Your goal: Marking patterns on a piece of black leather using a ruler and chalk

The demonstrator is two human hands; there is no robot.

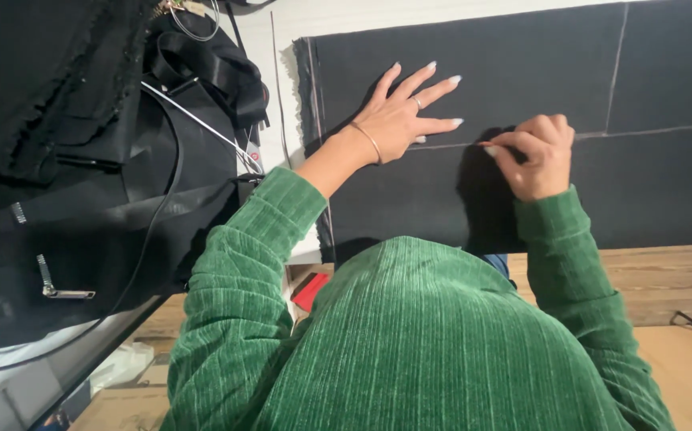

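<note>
A dark piece of fabric (521, 72) lies flat on a white table, marked with pale chalk lines (649, 129). My left hand (406, 116) rests flat on the fabric with fingers spread, wearing a ring and a thin bracelet. My right hand (537, 152) is closed around a small piece of tailor's chalk (486, 146), whose tip touches the fabric at the horizontal line. Both arms wear green ribbed sleeves.
Black bags, straps and dark cloth (83, 160) are piled at the left of the table. A thin metal rod (202, 124) lies beside them. A wooden floor (665, 279) shows below the table edge, with a red object (311, 289) near it.
</note>
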